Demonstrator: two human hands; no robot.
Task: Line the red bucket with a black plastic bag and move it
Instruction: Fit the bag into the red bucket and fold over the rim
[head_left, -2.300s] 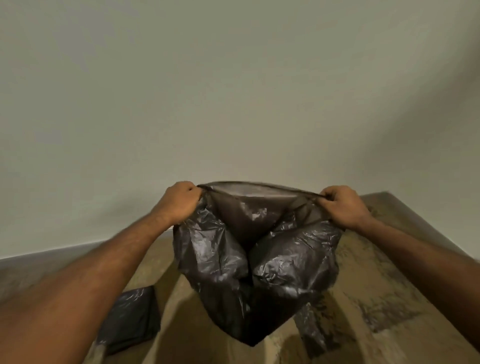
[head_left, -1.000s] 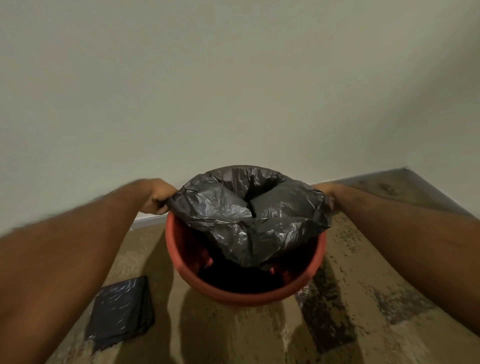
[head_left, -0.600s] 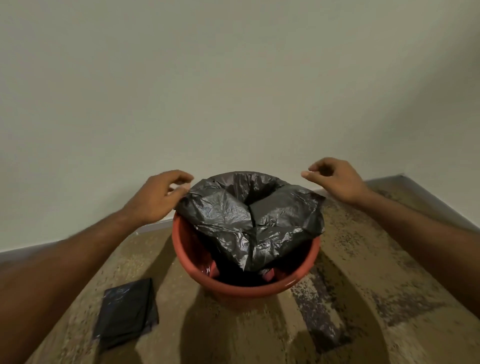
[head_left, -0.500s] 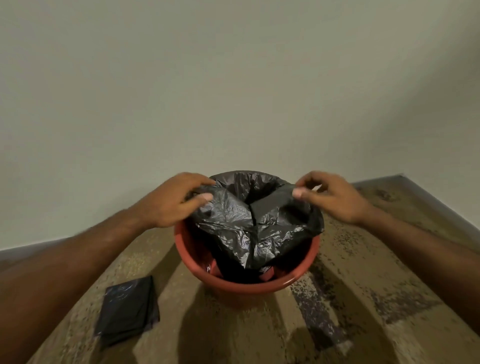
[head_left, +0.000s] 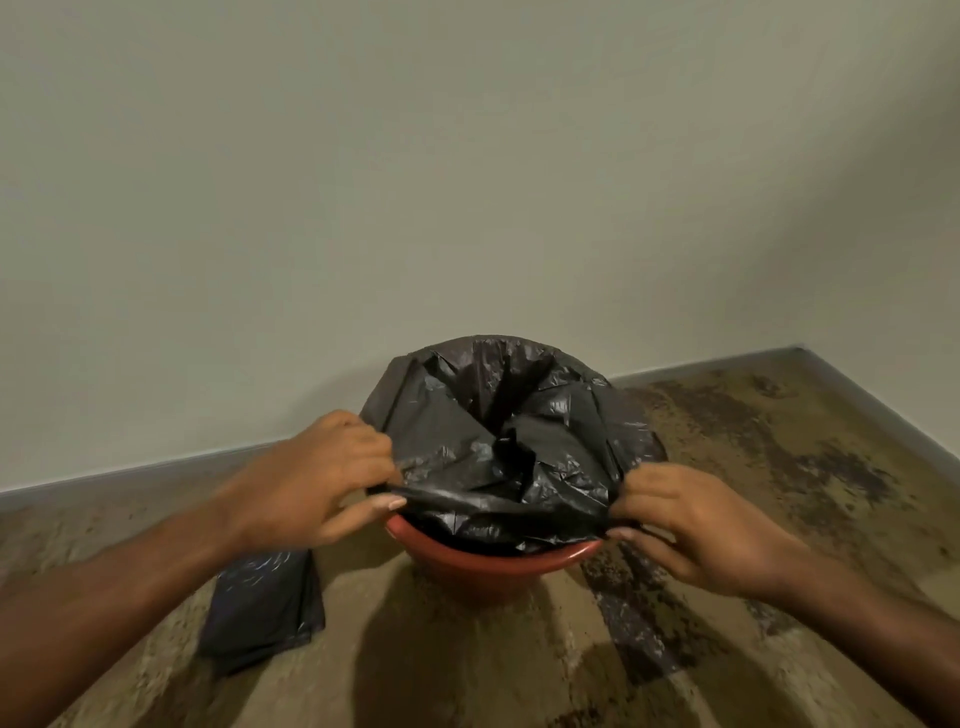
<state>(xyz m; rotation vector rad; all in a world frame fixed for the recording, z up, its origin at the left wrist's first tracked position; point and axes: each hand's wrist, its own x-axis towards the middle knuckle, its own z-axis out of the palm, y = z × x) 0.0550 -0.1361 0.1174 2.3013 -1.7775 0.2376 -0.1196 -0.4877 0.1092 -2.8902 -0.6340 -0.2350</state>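
The red bucket (head_left: 493, 564) stands on the floor close to the wall, with only its near rim and front wall showing. A crumpled black plastic bag (head_left: 498, 441) fills its mouth and drapes over the far and side rims. My left hand (head_left: 317, 480) pinches the bag's near edge at the bucket's left side. My right hand (head_left: 696, 525) pinches the same edge at the right side. The edge is stretched between both hands just above the near rim. The bucket's inside is hidden by the bag.
A folded stack of black bags (head_left: 262, 605) lies on the floor left of the bucket, partly under my left forearm. A plain wall (head_left: 467, 182) rises right behind the bucket. The mottled brown floor (head_left: 753, 467) extends to the right and toward me.
Both hands moved from the bag's top toward me and took hold of its near edge, pulling it taut over the front. The bag now spreads over the far and side rims.
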